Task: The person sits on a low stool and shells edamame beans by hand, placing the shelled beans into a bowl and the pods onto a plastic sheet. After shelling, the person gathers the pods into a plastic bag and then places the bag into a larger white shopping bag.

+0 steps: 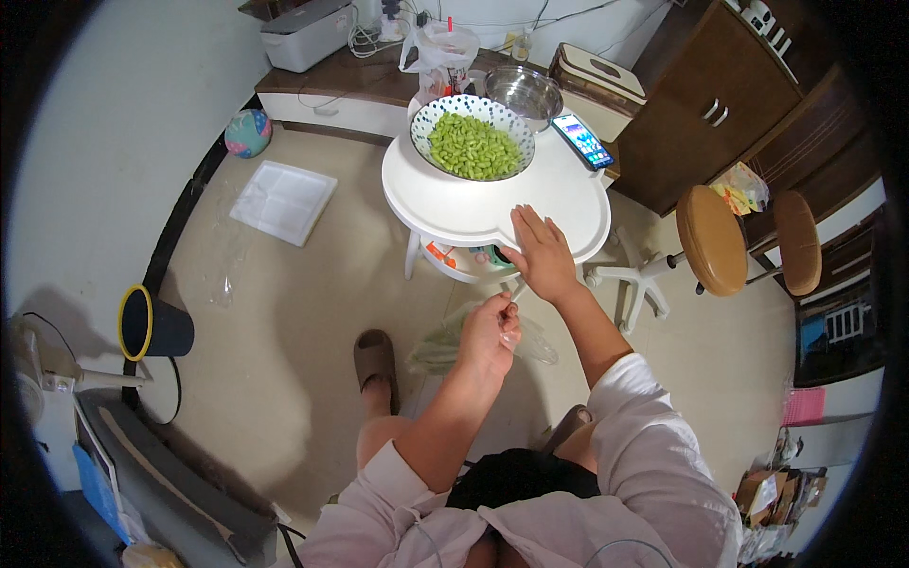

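My right hand (543, 257) is stretched out flat at the near rim of a white round side table (454, 209), palm down, nothing visible in it. Just below it, in front of the table, my left hand (490, 330) is curled with the fingertips drawn in; whether something small is inside cannot be seen. On the table stands a white bowl with dark dots (426, 133), holding many shelled green beans (474, 147). Partly hidden behind my left hand, a clear plastic bag (437, 353) with green contents, perhaps bean pods, lies low near the floor.
Behind the bowl are a steel basin (522, 92) and a white plastic bag (447, 53). A lit smartphone (582, 142) lies at the table's right. A tan swivel stool (710, 241) is at right; a white tray (284, 201) and dark bin (167, 326) are at left.
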Demonstrator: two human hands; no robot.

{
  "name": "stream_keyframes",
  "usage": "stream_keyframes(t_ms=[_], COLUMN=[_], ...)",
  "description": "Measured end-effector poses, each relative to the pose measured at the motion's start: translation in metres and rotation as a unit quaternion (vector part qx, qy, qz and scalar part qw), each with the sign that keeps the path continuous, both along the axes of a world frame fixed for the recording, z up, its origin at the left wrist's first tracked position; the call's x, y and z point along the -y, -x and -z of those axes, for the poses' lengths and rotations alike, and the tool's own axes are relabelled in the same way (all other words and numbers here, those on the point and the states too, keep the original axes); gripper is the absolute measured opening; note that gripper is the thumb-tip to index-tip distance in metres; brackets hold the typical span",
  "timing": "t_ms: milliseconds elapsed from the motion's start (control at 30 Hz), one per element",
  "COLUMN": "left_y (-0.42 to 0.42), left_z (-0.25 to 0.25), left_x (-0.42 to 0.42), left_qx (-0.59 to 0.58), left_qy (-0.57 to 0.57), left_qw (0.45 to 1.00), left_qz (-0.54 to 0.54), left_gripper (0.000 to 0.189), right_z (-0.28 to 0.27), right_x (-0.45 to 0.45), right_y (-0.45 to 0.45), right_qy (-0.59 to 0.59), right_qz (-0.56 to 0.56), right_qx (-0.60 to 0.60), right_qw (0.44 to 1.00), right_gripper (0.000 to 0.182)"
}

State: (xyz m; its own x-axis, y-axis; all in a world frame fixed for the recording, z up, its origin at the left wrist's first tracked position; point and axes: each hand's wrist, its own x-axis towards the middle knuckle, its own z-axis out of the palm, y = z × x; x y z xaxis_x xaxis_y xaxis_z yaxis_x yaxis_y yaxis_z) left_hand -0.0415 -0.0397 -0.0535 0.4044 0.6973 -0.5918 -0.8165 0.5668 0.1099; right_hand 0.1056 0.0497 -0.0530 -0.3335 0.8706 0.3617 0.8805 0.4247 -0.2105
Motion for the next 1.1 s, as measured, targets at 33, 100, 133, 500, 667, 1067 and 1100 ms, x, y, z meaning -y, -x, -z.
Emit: stream_keyframes(t_ms=[33,100,133,500,667,1067,1100], left_y=[0.001,0.003,0.003,-0.022,0.016,-0.03,-0.037], left_z=[-0.001,-0.003,-0.003,0.006,-0.007,0.05,0.061], left_x=[0.0,-0.001,-0.001,0.008,-0.011,-0.021,-0.016], left_qx=[-0.002,0.005,0.014,-0.047,-0.031,-0.314,-0.345], left_qy=[0.003,0.0,-0.004,-0.133,-0.105,-0.184,-0.177], left_qw=[1.0,1.0,1.0,0.986,0.989,0.908,0.889], left_qz=[0.001,-0.001,-0.004,0.084,0.099,0.21,0.243], left_gripper=[0.009,0.009,0.009,0.009,0.017,0.023,0.023], right_z=[-0.003,-0.008,-0.008,0.137,0.126,0.022,0.024], right_x=[0.003,0.011,0.024,0.119,0.128,0.156,0.153], right_y=[-0.002,-0.006,-0.011,0.01,-0.064,-0.152,-0.156], right_qy=[0.006,0.028,0.046,0.239,0.315,0.185,0.177], right_qz=[-0.012,-0.002,0.021,-0.002,-0.024,0.111,0.144], right_qx=[-0.071,-0.209,-0.276,-0.162,0.149,0.273,0.253], right_qw=[0.997,0.977,0.96,0.958,0.937,0.937,0.94], right_gripper=[0.047,0.038,0.033,0.021,0.034,0.03,0.027])
